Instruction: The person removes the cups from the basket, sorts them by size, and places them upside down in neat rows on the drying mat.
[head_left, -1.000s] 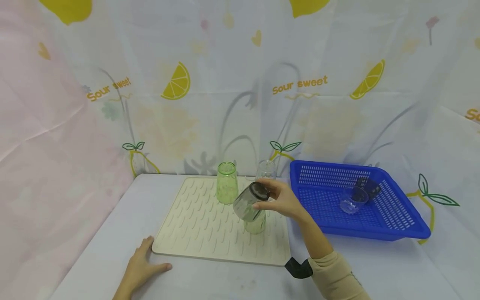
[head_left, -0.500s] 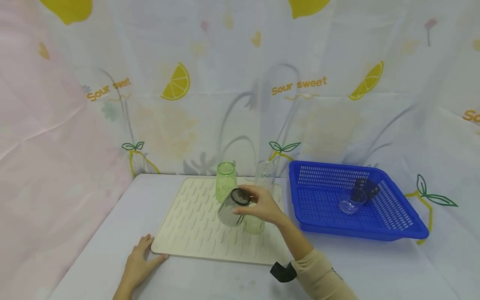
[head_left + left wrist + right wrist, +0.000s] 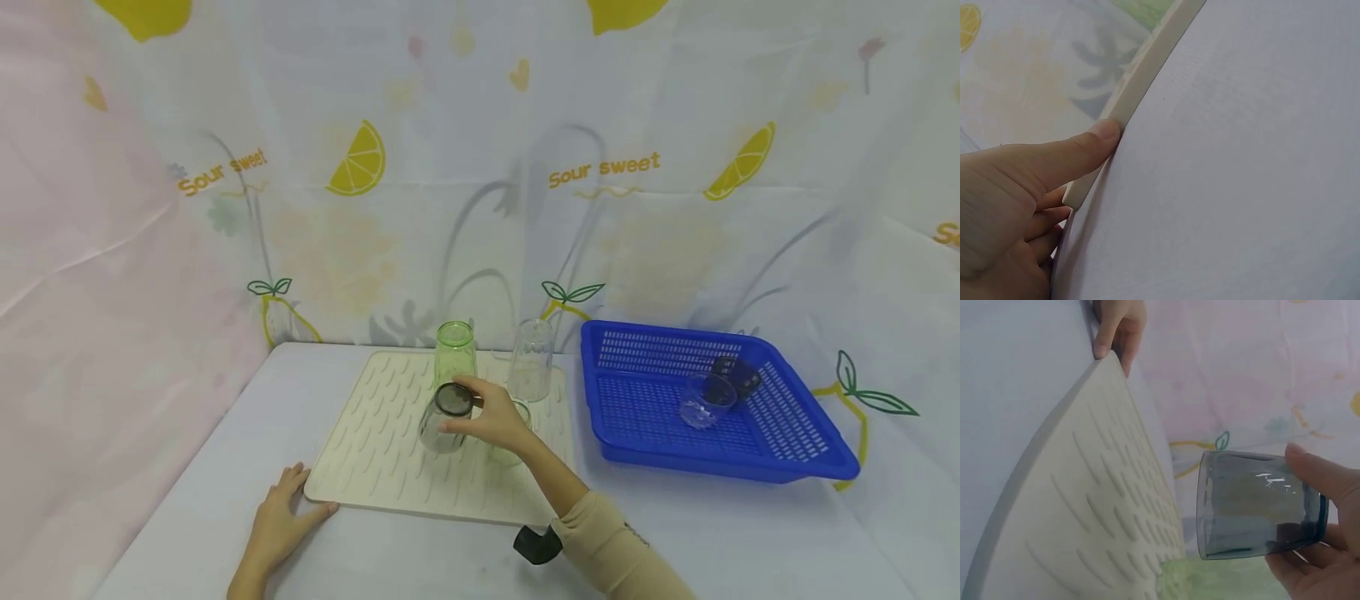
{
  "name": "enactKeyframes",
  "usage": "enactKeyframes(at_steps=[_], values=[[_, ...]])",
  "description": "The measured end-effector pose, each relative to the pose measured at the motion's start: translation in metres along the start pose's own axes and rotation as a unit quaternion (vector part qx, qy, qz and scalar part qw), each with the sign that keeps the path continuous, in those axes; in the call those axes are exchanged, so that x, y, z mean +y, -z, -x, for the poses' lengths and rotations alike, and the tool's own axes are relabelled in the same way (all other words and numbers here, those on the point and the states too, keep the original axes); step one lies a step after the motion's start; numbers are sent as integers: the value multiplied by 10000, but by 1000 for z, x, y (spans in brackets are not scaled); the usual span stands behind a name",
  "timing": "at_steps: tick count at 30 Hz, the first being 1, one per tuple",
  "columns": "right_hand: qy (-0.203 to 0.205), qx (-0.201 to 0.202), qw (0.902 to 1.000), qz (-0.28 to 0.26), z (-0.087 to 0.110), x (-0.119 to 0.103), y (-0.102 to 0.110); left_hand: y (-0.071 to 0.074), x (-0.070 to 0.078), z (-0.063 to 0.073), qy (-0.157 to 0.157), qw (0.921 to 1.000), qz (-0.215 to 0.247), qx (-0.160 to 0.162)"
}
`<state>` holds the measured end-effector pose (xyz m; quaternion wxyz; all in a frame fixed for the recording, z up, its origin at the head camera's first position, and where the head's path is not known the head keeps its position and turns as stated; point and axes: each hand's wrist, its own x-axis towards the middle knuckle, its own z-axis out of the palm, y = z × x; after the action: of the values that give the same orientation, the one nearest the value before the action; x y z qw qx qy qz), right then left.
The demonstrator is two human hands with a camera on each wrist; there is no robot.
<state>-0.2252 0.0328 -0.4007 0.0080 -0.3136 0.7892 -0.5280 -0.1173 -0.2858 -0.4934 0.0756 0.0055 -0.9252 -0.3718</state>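
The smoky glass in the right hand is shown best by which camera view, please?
The right wrist view: the smoky glass is largest there, side-on, the right hand covering only part of its dark end. The head view shows it smaller, over the mat; the left wrist view misses it.

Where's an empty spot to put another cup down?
The mat is bare on its left, between the left hand and the held dark glass. The table is bare between the blue basket and the sleeve. The mat's middle and right are crowded with the right hand, tall green glass, short green glass and clear glass.
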Motion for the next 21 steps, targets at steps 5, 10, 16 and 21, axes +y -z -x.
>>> enactKeyframes(at_steps=[5,10,16,21], values=[[-108,-11,9999,14,-2,1,-9,1,1,-2,21,10000,-63,2],[-153,60,9995,285,-6,18,-20,1,1,-1,-6,10000,-44,45],[-234,94,9975,664,-5,27,-30,-1,-1,-1,243,9997,-37,-47],[-303,201,9953,897,-4,34,-34,-2,-2,-2,178,9998,-44,11]])
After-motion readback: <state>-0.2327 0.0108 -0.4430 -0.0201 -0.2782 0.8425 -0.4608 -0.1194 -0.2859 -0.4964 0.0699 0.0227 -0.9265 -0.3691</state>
